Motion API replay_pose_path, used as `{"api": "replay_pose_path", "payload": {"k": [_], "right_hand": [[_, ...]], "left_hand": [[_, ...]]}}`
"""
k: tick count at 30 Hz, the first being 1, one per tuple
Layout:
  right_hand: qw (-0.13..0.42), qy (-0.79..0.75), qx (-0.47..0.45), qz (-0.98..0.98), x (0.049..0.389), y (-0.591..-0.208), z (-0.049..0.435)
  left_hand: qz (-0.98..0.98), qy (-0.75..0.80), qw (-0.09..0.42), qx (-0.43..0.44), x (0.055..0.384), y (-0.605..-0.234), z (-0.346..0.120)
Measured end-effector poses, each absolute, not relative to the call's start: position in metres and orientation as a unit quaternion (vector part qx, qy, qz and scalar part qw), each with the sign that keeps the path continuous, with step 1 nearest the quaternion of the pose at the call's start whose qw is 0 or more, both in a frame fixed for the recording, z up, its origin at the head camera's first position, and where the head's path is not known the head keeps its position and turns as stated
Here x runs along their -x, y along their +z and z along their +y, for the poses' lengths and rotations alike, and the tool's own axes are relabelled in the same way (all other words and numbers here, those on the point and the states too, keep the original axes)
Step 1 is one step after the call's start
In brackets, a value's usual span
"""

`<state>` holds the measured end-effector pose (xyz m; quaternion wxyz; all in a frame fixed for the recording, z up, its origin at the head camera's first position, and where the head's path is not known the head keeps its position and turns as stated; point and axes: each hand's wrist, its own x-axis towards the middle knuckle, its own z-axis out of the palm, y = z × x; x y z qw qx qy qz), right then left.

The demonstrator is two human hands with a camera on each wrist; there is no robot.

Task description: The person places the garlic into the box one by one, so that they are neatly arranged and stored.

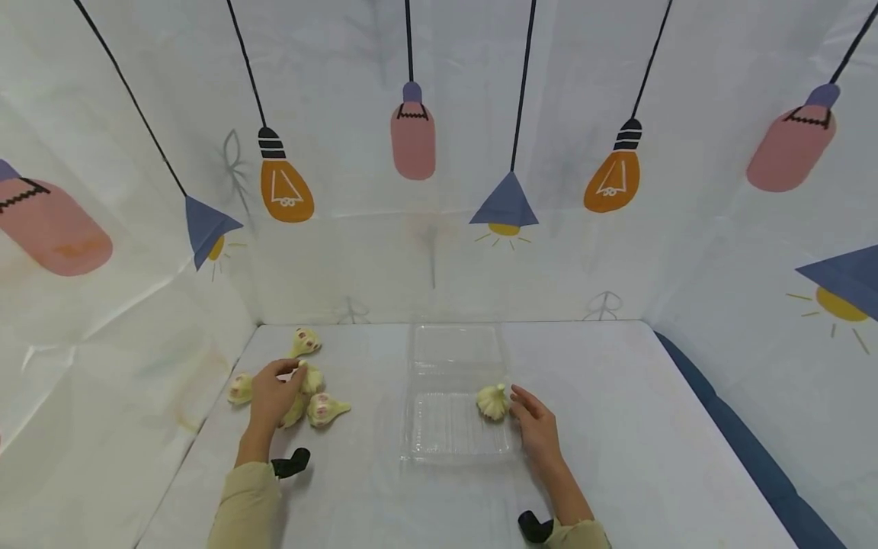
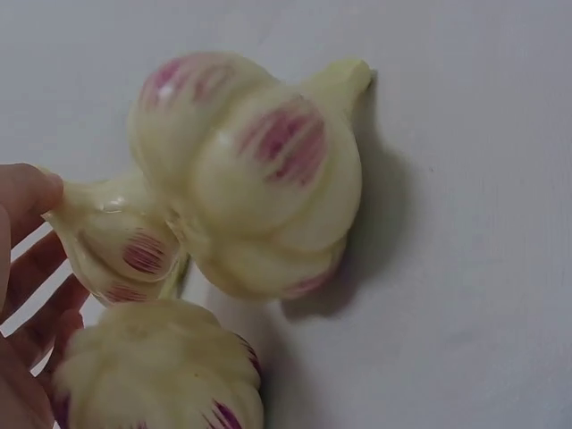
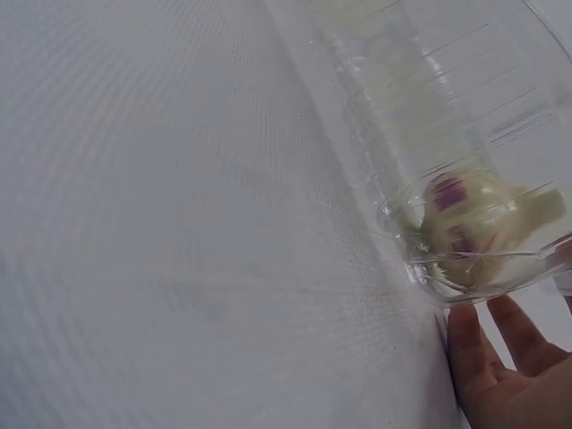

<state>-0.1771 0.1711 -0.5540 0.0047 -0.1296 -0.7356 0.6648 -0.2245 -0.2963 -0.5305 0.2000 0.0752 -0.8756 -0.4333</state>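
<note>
Pinching one garlic bulb (image 1: 312, 379) by its stem, the left hand (image 1: 273, 393) is at the left of the white table (image 1: 617, 442), among four other bulbs: one just beyond on the far side (image 1: 306, 341), one to the left of the hand (image 1: 240, 389), and two on the near side (image 1: 328, 410), close together. Whether the held bulb is raised at all, I cannot tell. At the middle, a clear plastic container (image 1: 446, 427) lies open, its halves near and far, and a single bulb (image 1: 492, 402) sits in the near half, by the right wall. The right hand (image 1: 538, 435) is beside that wall, fingers loosely spread and fingertips at the plastic's outer side, seeming to steady it; how firmly they press is not clear. The step in hand looks to be picking a bulb for the container. The next move would call for a clean lift past the neighbouring bulbs, then a carry rightward and a gentle lowering beside the one inside.
</note>
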Motion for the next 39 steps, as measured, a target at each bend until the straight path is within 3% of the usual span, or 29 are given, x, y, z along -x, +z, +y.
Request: {"api": "replay_pose_path", "payload": {"k": [10,39], "right_hand": [[0.002,0.676,0.126,-0.726,0.178,-0.554,0.171],[0.003,0.672,0.136,-0.728,0.179,-0.555,0.170]], "left_hand": [[-0.859,-0.440,0.256,-0.053,0.220,-0.508,-0.280],[-0.857,-0.454,0.221,0.104,0.203,-0.490,-0.210]]}}
